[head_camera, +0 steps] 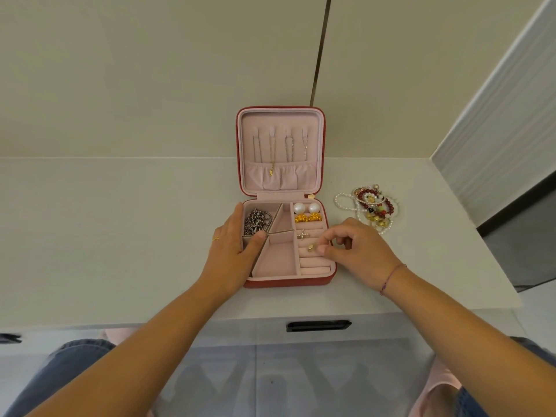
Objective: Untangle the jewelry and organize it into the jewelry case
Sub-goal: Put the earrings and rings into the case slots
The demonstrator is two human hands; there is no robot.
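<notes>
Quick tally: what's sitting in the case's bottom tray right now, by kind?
large pearls: 2
gold flower pieces: 2
cross-shaped piece: 1
small gold piece, pinched by the right hand: 1
dark silver chain bundle: 1
Total: 7

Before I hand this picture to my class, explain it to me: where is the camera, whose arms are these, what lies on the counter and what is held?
There is no machine here: a person wears one camera on the head, so it looks down at their own arms. On the white counter stands an open red jewelry case. Its lid holds hanging necklaces; below lie a dark chain, pearl earrings, gold earrings and a small cross. The left hand rests on the case's left edge, thumb on a divider. The right hand pinches a small gold piece over the ring rolls. A tangled pile of beads and pearls lies right of the case.
</notes>
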